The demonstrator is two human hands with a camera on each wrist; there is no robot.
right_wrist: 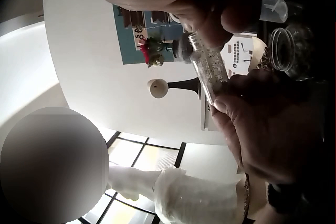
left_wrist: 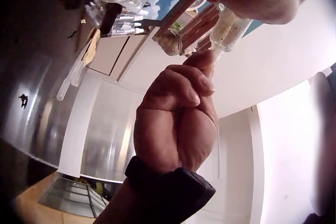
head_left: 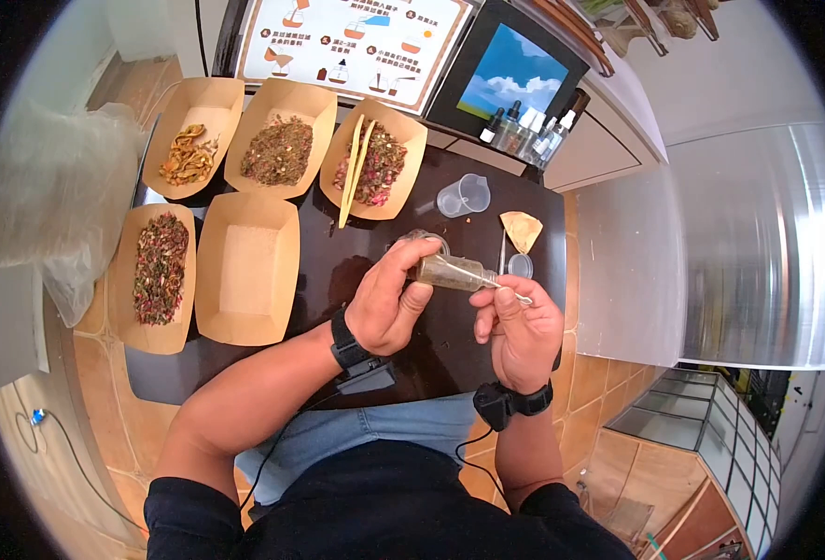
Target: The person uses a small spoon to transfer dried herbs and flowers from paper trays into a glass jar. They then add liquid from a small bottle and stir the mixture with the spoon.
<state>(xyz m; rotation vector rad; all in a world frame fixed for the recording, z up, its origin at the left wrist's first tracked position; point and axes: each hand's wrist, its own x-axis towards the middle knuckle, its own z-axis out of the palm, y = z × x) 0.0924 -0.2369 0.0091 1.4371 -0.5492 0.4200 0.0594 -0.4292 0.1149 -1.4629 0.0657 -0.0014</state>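
My left hand (head_left: 389, 294) grips a small clear glass bottle (head_left: 450, 273), tilted nearly on its side, with brownish flakes inside. At the bottle's neck, my right hand (head_left: 523, 331) pinches a thin whitish string-like strip (head_left: 524, 300) between thumb and fingers. The strip runs along the bottle toward its mouth. In the right wrist view the bottle (right_wrist: 209, 69) spans both hands, its threaded mouth by the right fingertips. The left wrist view shows the right hand (left_wrist: 176, 111) below the bottle (left_wrist: 229, 30). A glass jar (right_wrist: 283, 49) stands behind the left hand.
Paper trays of dried petals and herbs (head_left: 159, 271) stand at the left, one tray (head_left: 249, 271) empty. Yellow tweezers (head_left: 355, 168) lie across another. A plastic measuring cup (head_left: 464, 196), folded filter paper (head_left: 522, 229) and small round lid (head_left: 520, 266) are beyond the right hand. Dropper bottles (head_left: 515, 131) stand behind.
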